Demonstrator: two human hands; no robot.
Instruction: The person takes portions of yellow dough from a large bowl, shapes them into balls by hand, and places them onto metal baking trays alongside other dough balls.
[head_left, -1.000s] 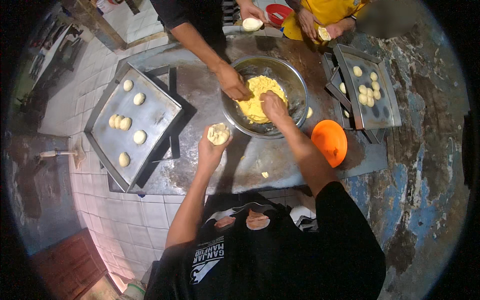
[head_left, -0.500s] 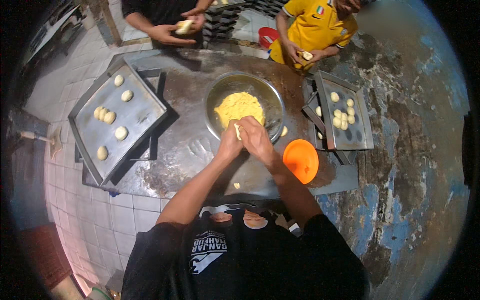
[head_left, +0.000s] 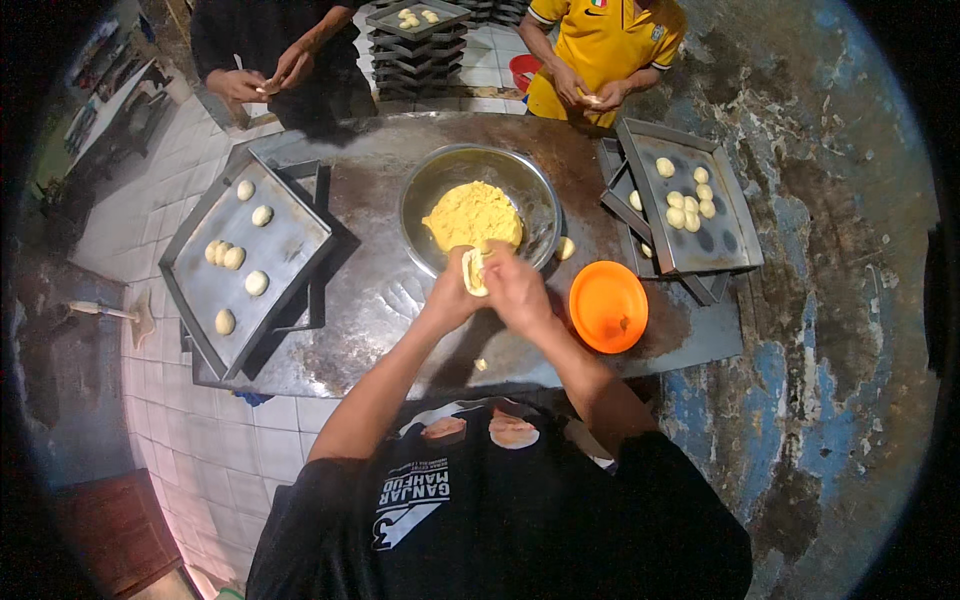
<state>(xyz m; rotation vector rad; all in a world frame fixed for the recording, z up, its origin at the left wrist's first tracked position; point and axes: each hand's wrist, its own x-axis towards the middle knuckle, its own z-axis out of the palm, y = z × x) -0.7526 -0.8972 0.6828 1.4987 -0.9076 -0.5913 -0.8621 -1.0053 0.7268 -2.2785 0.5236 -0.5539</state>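
My left hand (head_left: 452, 292) cups a flattened piece of pale dough (head_left: 473, 284), opened out like a small pocket, over the near rim of the bowl. Close against the dough is my right hand (head_left: 517, 292), its fingers curled together and somewhat blurred. A bit of yellow shows by the fingertips, but what they hold, if anything, is hidden. Just beyond both hands, a large steel bowl (head_left: 548, 190) holds a mound of crumbly yellow filling (head_left: 478, 215).
An orange plate (head_left: 608, 300) lies right of the bowl, near a dough ball (head_left: 565, 248). Metal trays with dough balls stand at left (head_left: 205, 270) and right (head_left: 725, 195). Across the table, a person in black (head_left: 280, 50) and another in yellow (head_left: 600, 45) handle small pieces.
My hands have parted slightly, so the dough between them now shows opened out. My view has shifted a little. Both people across the table have moved their hands.
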